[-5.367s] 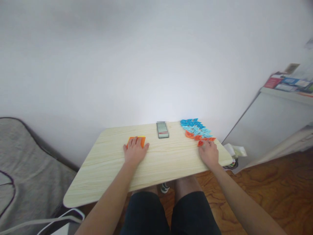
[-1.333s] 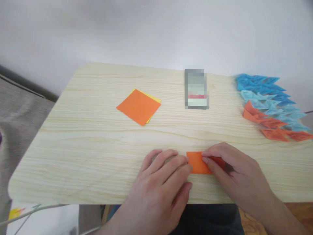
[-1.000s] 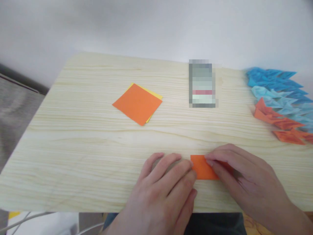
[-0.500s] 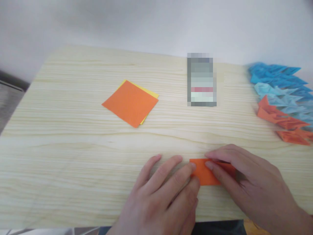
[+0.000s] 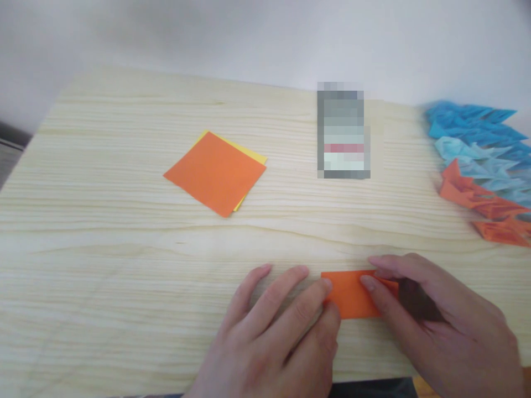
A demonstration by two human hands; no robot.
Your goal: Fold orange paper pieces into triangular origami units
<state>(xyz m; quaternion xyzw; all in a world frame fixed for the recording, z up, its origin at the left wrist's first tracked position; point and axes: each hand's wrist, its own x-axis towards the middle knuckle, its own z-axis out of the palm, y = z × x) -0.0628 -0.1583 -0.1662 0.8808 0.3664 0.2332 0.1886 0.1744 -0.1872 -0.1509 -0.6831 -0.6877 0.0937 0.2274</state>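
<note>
A folded orange paper rectangle (image 5: 350,296) lies at the near side of the pale wood-grained table (image 5: 124,276). Its left end is pressed flat under the fingertips of the left hand (image 5: 274,337); its upper right edge is pinched between the right hand's (image 5: 448,326) thumb and forefinger.

1. It looks like a room in a home, though little of it shows.
2. A pale wood-grain desk (image 5: 124,226) stands against a plain white wall (image 5: 249,38).
3. An orange-brown wood floor (image 5: 423,388) shows below.
4. Blue, light-blue and orange folded-paper shapes (image 5: 462,119) suggest a hobby spot rather than a workshop.
</note>
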